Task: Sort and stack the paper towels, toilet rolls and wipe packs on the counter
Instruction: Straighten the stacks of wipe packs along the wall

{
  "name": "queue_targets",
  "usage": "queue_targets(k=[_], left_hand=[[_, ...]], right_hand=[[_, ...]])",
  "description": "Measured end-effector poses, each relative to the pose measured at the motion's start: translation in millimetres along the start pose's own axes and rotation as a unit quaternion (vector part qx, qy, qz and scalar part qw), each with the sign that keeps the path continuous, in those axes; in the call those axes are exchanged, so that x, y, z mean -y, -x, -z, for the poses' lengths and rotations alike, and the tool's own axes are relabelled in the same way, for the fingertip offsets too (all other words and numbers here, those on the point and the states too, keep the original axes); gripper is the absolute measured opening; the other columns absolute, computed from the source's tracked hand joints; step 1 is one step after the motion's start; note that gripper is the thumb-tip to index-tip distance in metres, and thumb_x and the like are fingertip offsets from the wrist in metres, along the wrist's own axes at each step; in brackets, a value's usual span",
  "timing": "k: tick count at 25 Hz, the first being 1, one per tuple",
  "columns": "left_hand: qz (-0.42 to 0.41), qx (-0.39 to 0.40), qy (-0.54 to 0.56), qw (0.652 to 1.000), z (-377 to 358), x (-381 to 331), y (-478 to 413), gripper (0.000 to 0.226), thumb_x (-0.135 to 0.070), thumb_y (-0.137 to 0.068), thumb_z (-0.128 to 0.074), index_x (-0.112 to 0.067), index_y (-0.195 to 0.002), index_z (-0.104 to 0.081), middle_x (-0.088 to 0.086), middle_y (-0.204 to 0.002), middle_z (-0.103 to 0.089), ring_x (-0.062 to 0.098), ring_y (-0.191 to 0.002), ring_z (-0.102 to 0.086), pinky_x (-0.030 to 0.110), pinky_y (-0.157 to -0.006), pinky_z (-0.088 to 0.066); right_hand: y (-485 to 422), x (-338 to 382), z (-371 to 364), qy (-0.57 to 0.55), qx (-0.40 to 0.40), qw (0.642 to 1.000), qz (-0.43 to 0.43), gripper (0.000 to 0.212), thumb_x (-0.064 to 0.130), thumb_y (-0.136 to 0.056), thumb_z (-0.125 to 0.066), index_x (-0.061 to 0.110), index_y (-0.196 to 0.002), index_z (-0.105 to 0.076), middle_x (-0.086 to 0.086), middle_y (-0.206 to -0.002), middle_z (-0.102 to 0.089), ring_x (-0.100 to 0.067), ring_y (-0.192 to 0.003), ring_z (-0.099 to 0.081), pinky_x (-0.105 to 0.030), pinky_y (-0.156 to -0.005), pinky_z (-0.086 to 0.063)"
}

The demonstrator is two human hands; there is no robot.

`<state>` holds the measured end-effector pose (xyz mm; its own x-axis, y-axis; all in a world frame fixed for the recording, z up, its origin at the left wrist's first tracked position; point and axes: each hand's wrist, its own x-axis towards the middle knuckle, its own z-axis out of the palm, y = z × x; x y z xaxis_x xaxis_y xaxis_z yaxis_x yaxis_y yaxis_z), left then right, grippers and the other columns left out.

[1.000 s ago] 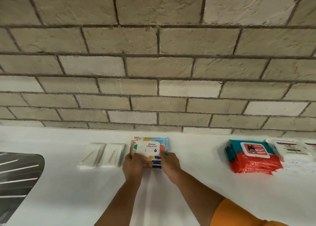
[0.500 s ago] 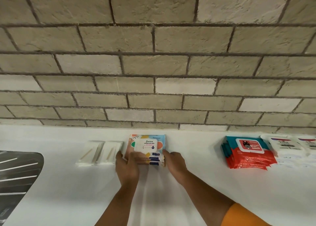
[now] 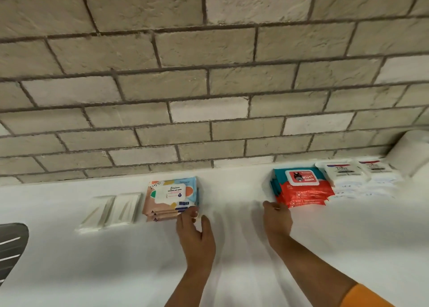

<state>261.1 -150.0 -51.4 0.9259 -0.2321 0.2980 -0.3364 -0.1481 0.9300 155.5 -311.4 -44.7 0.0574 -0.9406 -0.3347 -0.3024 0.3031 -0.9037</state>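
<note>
**Both hands loose at two wipe stacks on the counter**

A wall of pale bricks (image 3: 209,74) fills the upper part of the view. Below it runs the white counter (image 3: 92,272). A dark ridged metal surface (image 3: 11,248), perhaps a drainer, shows at its left edge.

At the far right a white paper roll (image 3: 413,151) leans against the wall. Just left of it lie two stacks of white wipe packs (image 3: 343,174), side by side. The red and teal wipe packs (image 3: 301,193) are stacked beside them and touch the nearer white stack. Well apart to the left lies the stack of pastel wipe packs (image 3: 171,197), with its label facing up. Two flat clear packets (image 3: 111,209) lie just beside it on its left.

The left hand (image 3: 196,234) is relaxed, with thumb and fingers spread. Its fingertips touch the near right corner of the pastel stack, and it grips nothing. The right hand (image 3: 277,220) has an orange sleeve (image 3: 364,297) on its arm. It reaches with loose fingers to the near left corner of the red stack and holds nothing. It is blurred, so I cannot tell if it touches the packs.
</note>
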Motion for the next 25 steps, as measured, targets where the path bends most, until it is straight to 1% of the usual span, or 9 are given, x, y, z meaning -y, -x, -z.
queue_targets(k=[2, 5, 7, 10, 13, 18, 21, 23, 25], left_hand=[[0.027, 0.079, 0.03, 0.996, -23, -8, 10, 0.035, -0.001, -0.09, -0.062, -0.033, -0.104, -0.057, -0.003, -0.097, -0.058, 0.02, -0.088, -0.056, 0.033, -0.072, -0.049], [0.089, 0.192, 0.01, 0.977, -60, -21, 20, 0.033, -0.009, -0.092, -0.062, -0.039, -0.105, -0.056, -0.007, -0.108, -0.058, 0.015, -0.096, -0.06, 0.031, -0.082, -0.052], [0.149, 0.275, -0.017, 0.95, -85, -27, 23, 0.031, -0.017, -0.094, -0.062, -0.036, -0.119, -0.055, -0.007, -0.123, -0.054, 0.016, -0.11, -0.057, 0.029, -0.095, -0.05], [0.17, 0.359, -0.081, 0.914, -115, -32, 28, 0.049, -0.028, -0.093, -0.062, -0.028, -0.14, -0.049, 0.001, -0.137, -0.049, 0.015, -0.115, -0.052, 0.028, -0.102, -0.043], [0.174, 0.378, -0.096, 0.904, -136, -41, 32, 0.054, -0.032, -0.094, -0.061, -0.027, -0.146, -0.045, 0.004, -0.145, -0.048, 0.02, -0.127, -0.05, 0.032, -0.107, -0.042], [0.193, 0.376, -0.088, 0.902, -150, -49, 30, 0.054, -0.032, -0.098, -0.058, -0.027, -0.149, -0.041, 0.004, -0.155, -0.041, 0.022, -0.14, -0.042, 0.036, -0.114, -0.036], [0.212, 0.369, -0.075, 0.902, -150, -53, 26, 0.056, -0.04, -0.101, -0.053, -0.026, -0.153, -0.035, 0.003, -0.16, -0.035, 0.024, -0.146, -0.035, 0.042, -0.119, -0.031], [0.22, 0.362, -0.037, 0.905, -145, -57, 24, 0.058, -0.045, -0.102, -0.05, -0.025, -0.154, -0.034, 0.001, -0.158, -0.039, 0.023, -0.143, -0.041, 0.041, -0.117, -0.033], [0.221, 0.355, 0.047, 0.907, -139, -56, 23, 0.057, -0.05, -0.098, -0.051, -0.027, -0.149, -0.04, -0.003, -0.148, -0.051, 0.018, -0.129, -0.056, 0.035, -0.109, -0.043]], right_hand=[[-17, 2, 23, -0.072, -0.07, 0.995, -0.016, 0.04, 0.036, -0.095, -0.066, 0.016, -0.128, -0.057, -0.011, -0.124, -0.066, -0.037, -0.117, -0.061, -0.051, -0.104, -0.047], [-44, 14, 55, -0.166, -0.12, 0.974, -0.099, 0.065, 0.046, -0.091, -0.07, 0.016, -0.142, -0.044, -0.012, -0.134, -0.06, -0.037, -0.121, -0.059, -0.054, -0.105, -0.048], [-67, 21, 72, -0.233, -0.076, 0.959, -0.143, 0.07, 0.05, -0.089, -0.072, 0.018, -0.143, -0.044, -0.009, -0.13, -0.062, -0.032, -0.113, -0.064, -0.053, -0.102, -0.052], [-88, 25, 89, -0.283, -0.007, 0.944, -0.167, 0.069, 0.05, -0.082, -0.08, 0.018, -0.136, -0.051, -0.009, -0.12, -0.069, -0.031, -0.103, -0.071, -0.055, -0.095, -0.057], [-99, 23, 96, -0.262, -0.002, 0.949, -0.174, 0.049, 0.042, -0.083, -0.082, 0.018, -0.118, -0.056, -0.01, -0.108, -0.072, -0.032, -0.097, -0.072, -0.054, -0.091, -0.059], [-105, 23, 99, -0.288, 0.012, 0.938, -0.193, 0.043, 0.032, -0.085, -0.083, 0.019, -0.116, -0.055, -0.011, -0.103, -0.071, -0.032, -0.094, -0.072, -0.053, -0.088, -0.06], [-96, 23, 88, -0.279, 0.019, 0.94, -0.194, 0.041, 0.027, -0.086, -0.082, 0.015, -0.114, -0.055, -0.012, -0.096, -0.07, -0.033, -0.088, -0.071, -0.051, -0.082, -0.061], [-84, 24, 75, -0.281, 0.031, 0.939, -0.196, 0.042, 0.026, -0.086, -0.082, 0.013, -0.115, -0.054, -0.012, -0.093, -0.069, -0.033, -0.089, -0.071, -0.051, -0.087, -0.06], [-73, 24, 57, -0.275, 0.052, 0.939, -0.2, 0.044, 0.027, -0.085, -0.082, 0.014, -0.116, -0.054, -0.011, -0.095, -0.069, -0.031, -0.092, -0.071, -0.048, -0.089, -0.059]])
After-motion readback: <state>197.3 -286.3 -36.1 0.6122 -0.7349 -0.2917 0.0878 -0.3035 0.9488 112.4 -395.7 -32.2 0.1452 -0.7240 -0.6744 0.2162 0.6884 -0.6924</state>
